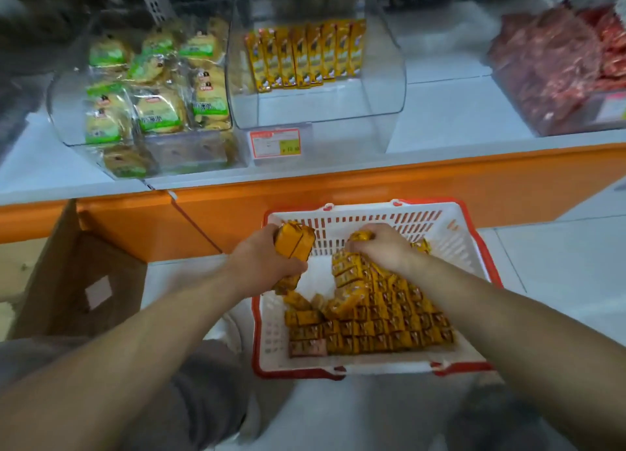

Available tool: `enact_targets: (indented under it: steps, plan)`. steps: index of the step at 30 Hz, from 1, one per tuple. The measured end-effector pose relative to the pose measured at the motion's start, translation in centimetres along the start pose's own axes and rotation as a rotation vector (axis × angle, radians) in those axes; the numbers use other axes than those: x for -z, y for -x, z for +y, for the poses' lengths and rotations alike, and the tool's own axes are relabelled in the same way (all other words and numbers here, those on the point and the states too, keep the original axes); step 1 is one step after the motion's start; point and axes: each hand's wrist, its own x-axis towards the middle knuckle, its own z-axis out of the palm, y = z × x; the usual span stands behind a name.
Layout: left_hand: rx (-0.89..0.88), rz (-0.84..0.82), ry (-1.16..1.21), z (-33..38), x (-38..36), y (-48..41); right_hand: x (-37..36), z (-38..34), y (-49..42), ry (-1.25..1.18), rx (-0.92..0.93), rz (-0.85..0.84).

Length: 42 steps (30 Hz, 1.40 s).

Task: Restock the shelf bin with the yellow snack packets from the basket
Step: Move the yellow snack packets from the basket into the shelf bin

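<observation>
Head view: the person looks down at a basket on the floor, with the shelf beyond at twelve o'clock.
Left hand [271,262]: at the basket's ten o'clock corner, fingers clamped round a bundle of yellow packets [294,245] held side by side.
Right hand [379,247]: at one o'clock over the heap, fingers closed on a few more packets [361,236].
Handling: the packets look light, slim and foil-wrapped, probably slick and easily crushed; a bundle is best squeezed across its flat faces so none slides out.
Basket [399,367]: white mesh with red rim; yellow snack packets [382,318] fill its right and near parts, tidy rows at six o'clock, loose ones toward the middle, bare floor at the left.
Shelf bin [393,78]: clear plastic, a single upright row of yellow packets [306,56] at its back, front space open.
Neighbouring bins: green-labelled pastries [152,88] at ten o'clock, red packets [569,64] at two o'clock.
Cardboard box [81,281]: at nine o'clock, contents not visible.
</observation>
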Motion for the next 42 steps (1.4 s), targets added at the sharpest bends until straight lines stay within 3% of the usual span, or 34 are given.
enact_targets:
  steps: [3,9,22,28,34,42]
  plan:
    - [0.016,-0.057,-0.072,-2.9,-0.7,-0.2,-3.3,4.7,-2.2,0.152,0.053,-0.034]
    - [0.020,-0.145,-0.058,-5.7,-0.7,-1.1,-8.8,9.1,-3.6,0.570,0.192,-0.301]
    - [0.018,-0.124,-0.049,-5.4,-0.9,-1.4,-9.6,9.8,-2.9,0.695,0.199,-0.398]
    - [0.049,-0.155,0.031,-5.1,-1.1,-1.3,-7.8,8.3,-1.4,0.506,0.146,-0.406]
    - [0.028,-0.104,0.198,-2.5,-0.7,-1.2,0.6,-0.2,1.1,0.257,0.191,-0.410]
    - [-0.185,-0.092,0.440,2.5,0.8,0.7,9.6,-9.4,8.2,-0.099,0.332,-0.382]
